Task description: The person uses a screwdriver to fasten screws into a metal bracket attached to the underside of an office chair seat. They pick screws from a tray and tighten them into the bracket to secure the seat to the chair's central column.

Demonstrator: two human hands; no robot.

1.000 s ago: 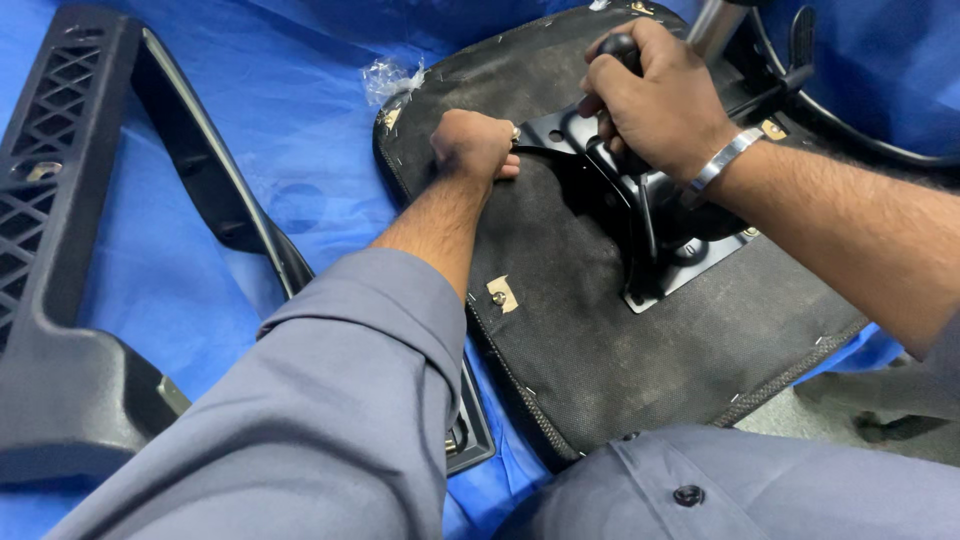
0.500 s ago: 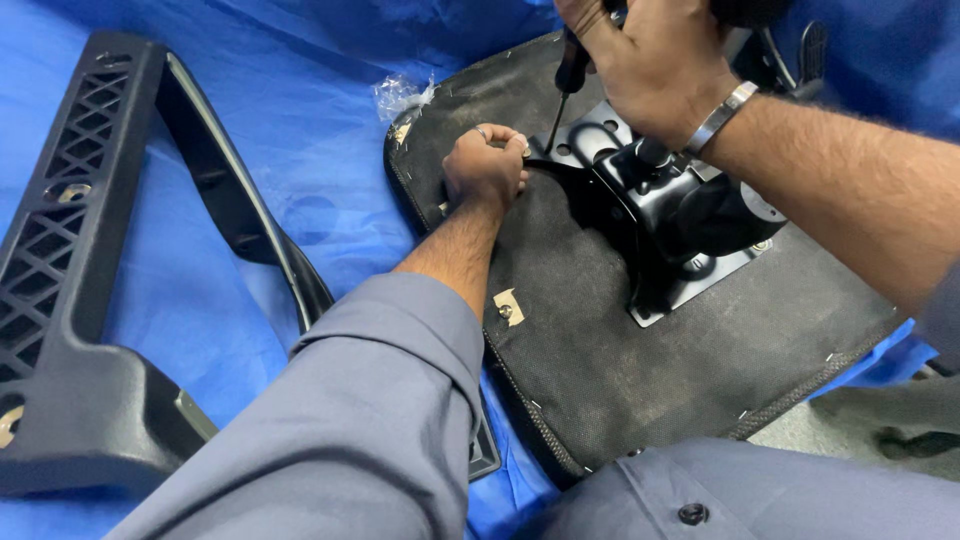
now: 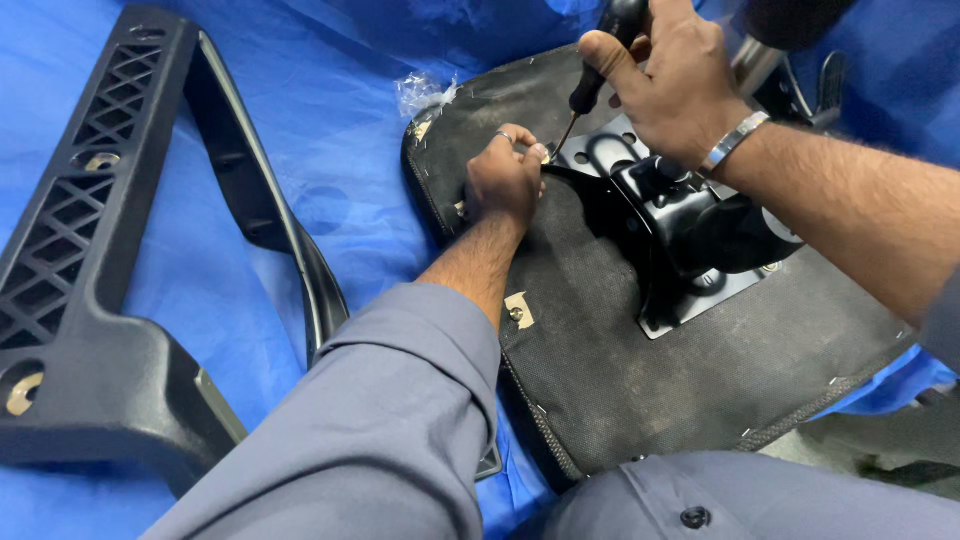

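A black-handled screwdriver (image 3: 600, 75) is gripped by the right hand (image 3: 665, 85), its tip set at the black metal mounting plate (image 3: 690, 215). A small fastener is pinched there by the left hand (image 3: 503, 180) fingers. The plate appears not yet fully fastened to the upturned black fabric seat base (image 3: 640, 370).

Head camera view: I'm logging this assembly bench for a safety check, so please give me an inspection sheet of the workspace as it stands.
Surface: blue plastic sheet, wrinkled, covering the work area.
Job's things: upturned chair seat base, black fabric underside; black metal tilt mechanism on its mounting plate; screwdriver, tip down at the plate's corner.
Clutter: black lattice chair armrest frame lying at left; scrap of clear plastic wrap by the seat edge.
Hands: left hand pinches at the screwdriver tip; right hand grips the screwdriver handle, metal bracelet on the wrist.
Cables: nothing seen.
Surroundings: grey sleeves and clothing in the foreground; floor strip at lower right.
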